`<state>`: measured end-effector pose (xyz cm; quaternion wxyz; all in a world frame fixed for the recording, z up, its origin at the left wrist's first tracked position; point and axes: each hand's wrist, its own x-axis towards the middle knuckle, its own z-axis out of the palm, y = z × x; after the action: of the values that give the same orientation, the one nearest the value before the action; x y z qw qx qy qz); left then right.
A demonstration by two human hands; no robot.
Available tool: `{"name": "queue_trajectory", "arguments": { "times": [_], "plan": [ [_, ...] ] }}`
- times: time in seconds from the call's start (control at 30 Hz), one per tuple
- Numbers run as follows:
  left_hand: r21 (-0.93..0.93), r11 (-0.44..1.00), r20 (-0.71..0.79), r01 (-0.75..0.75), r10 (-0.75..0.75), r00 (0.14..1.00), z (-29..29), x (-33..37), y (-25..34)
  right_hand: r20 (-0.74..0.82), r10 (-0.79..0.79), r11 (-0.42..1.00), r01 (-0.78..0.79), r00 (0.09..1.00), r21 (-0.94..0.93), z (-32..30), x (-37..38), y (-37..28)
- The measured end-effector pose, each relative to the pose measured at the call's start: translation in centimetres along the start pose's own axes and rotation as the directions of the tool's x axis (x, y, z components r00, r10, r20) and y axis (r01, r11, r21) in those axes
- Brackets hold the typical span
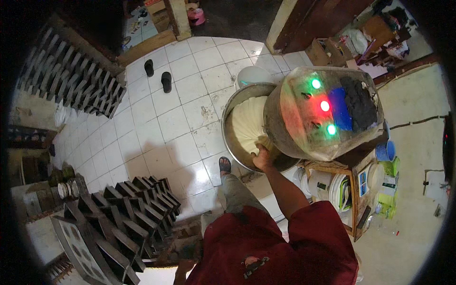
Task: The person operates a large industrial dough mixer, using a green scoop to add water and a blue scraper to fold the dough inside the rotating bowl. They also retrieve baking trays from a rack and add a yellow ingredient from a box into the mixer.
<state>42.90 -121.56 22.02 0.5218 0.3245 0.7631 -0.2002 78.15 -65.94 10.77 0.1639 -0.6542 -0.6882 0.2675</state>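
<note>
A large round metal bowl (226, 124) holds a mass of pale dough (248, 116), with folds running toward the mixer side. My right hand (261, 156) reaches into the bowl at its near side and touches the lower edge of the dough. Its thumb and forefinger look spread apart; the other fingertips are partly hidden. The mixer head (304, 118) overhangs the bowl's right part and hides what is beneath it. Its top carries two green lights and one red light. Low at the bottom edge, my left hand (186, 266) hangs beside the dark red shirt, its fingers not clear.
Stacked dark metal racks or pans (114, 223) stand at the lower left, with more (71, 71) at upper left. Two black slippers (166, 82) lie on the white tiled floor (190, 114). Right of me, a wooden shelf (354, 199) holds white buckets (323, 183). A blue container (385, 151) sits beyond.
</note>
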Motion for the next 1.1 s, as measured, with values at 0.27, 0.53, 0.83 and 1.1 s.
{"name": "queue_trajectory", "arguments": {
  "times": [0.27,0.53,0.83,1.1],
  "plan": [
    [-0.181,0.983,0.105,-0.012,0.031,0.994,-11.4,8.4,5.1,-0.324,-0.348,0.886,0.422,0.879,0.191,-17.7,1.6,-15.6],
    [-0.710,0.604,-0.274,-0.362,0.236,0.932,-41.9,24.9,18.8,-0.616,-0.167,0.846,-0.209,0.770,-0.491,-33.6,9.8,-11.1],
    [-0.490,0.745,-0.182,-0.453,0.422,0.888,-55.5,28.9,27.9,-0.460,-0.050,0.730,-0.281,0.887,-0.622,-32.0,10.1,-13.4],
    [-0.296,0.823,-0.044,-0.485,0.496,0.867,-55.9,38.6,24.9,-0.679,0.023,0.744,-0.466,0.734,-0.478,-31.9,9.9,-13.8]
  ]
}}
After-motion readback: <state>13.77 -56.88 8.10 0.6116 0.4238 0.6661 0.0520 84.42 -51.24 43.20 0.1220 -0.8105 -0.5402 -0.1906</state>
